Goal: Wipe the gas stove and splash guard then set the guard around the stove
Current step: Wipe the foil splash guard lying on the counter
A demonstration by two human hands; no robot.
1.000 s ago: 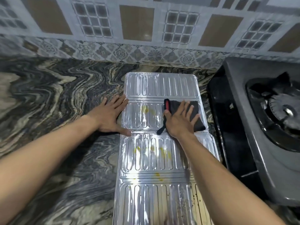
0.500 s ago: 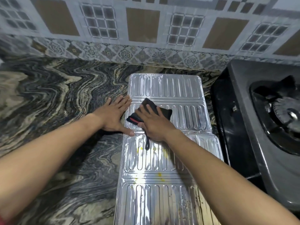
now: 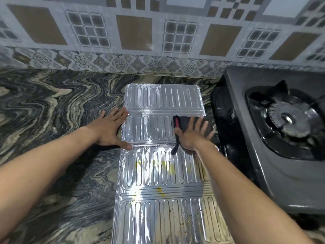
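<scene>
With the left hand point(image 3: 110, 128) flat, bracing the ribbed silver foil splash guard's point(image 3: 163, 173) edge, the right hand point(image 3: 192, 133) presses a black cloth point(image 3: 182, 123) open-palmed, yellow stains point(image 3: 162, 166) lying nearer along the guard's long axis.

Right hand point(image 3: 192, 133) swept cloth point(image 3: 182, 123) rightward to splash guard point(image 3: 158, 173) edge.

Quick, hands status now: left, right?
Left hand: open, flat, bracing the splash guard edge.
Right hand: open, fingers spread, pressing the dark cloth onto the guard.

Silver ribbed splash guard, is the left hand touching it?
Touching. The head view shows the left hand flat, thumb and fingertips resting on the silver ribbed splash guard's left edge.
</scene>
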